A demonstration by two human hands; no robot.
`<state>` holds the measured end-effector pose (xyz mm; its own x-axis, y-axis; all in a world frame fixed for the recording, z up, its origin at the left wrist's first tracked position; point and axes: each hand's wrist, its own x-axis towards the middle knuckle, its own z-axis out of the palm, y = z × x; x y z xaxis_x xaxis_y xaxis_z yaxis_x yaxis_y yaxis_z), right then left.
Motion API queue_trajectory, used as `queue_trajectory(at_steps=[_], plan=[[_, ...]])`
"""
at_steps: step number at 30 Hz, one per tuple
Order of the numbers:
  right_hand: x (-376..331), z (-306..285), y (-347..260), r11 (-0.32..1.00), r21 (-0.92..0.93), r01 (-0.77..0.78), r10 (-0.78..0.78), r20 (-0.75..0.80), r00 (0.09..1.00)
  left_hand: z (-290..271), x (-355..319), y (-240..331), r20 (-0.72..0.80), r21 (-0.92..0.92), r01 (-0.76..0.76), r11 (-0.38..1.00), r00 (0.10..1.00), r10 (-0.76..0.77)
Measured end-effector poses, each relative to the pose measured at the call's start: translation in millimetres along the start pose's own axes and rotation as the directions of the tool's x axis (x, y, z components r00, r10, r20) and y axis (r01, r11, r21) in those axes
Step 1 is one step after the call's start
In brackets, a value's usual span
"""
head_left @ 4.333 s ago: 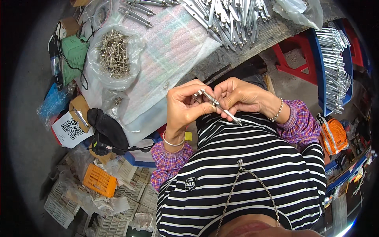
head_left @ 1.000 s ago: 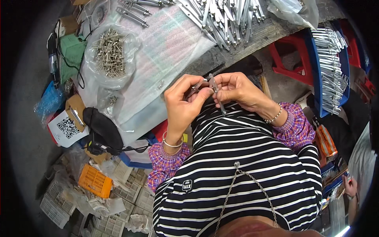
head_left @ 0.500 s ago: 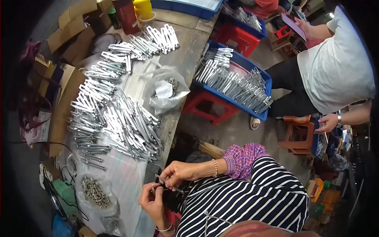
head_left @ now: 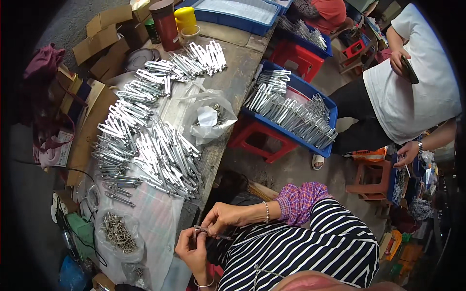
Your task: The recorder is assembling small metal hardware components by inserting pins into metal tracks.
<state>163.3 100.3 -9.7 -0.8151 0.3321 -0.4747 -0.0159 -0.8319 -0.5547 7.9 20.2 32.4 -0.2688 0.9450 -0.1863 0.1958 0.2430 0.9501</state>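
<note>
In front of my striped apron, my hands meet over a slim silver metal part (head_left: 221, 236). My left hand (head_left: 193, 248), at the lower left, pinches its near end with thumb and forefinger. My right hand (head_left: 223, 217), coming from the right out of a checked sleeve, grips it from above with bent fingers. The fingers cover much of the part, so its exact kind is unclear. Left of my hands, a big pile of long silver metal parts (head_left: 167, 155) lies on the table, with rows of similar parts (head_left: 124, 119) behind it.
A clear bag of small metal pins (head_left: 119, 234) lies at the table's near left; another plastic bag (head_left: 209, 119) sits by its right edge. A blue crate (head_left: 306, 138) of metal parts rests on a red stool (head_left: 259, 140). A person in a white shirt (head_left: 412, 82) stands at right.
My hands stay together on the metal part, with fingers slightly shifted. The standing person's upper hand has lowered a flat device. The whole view has shifted slightly.
</note>
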Motion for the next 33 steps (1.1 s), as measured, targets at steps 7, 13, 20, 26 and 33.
queue_trajectory(at_steps=[7, 13, 20, 26, 33], plan=[[0, -3, 7, 0.986, 0.136, -0.099, 0.097, 0.019, 0.995, 4, -4, 0, -0.030, 0.079, -0.035, 0.996, 0.999, 0.038], [2, -3, 4, 0.985, 0.126, -0.116, 0.118, -0.002, 0.993, 5, -1, -2, -0.032, 0.085, -0.067, 0.994, 0.997, 0.070], [6, -3, -4, 0.994, 0.083, -0.077, 0.079, -0.017, 0.997, 6, 7, -7, -0.074, 0.182, -0.161, 0.970, 0.981, 0.177], [8, 5, 1, 0.989, 0.091, -0.113, 0.115, -0.010, 0.993, -2, -3, -9, -0.113, 0.104, -0.084, 0.991, 0.989, 0.095], [11, 7, 5, 0.988, 0.015, -0.155, 0.155, 0.036, 0.987, -5, -12, -18, -0.150, 0.075, -0.050, 0.996, 0.987, 0.061]])
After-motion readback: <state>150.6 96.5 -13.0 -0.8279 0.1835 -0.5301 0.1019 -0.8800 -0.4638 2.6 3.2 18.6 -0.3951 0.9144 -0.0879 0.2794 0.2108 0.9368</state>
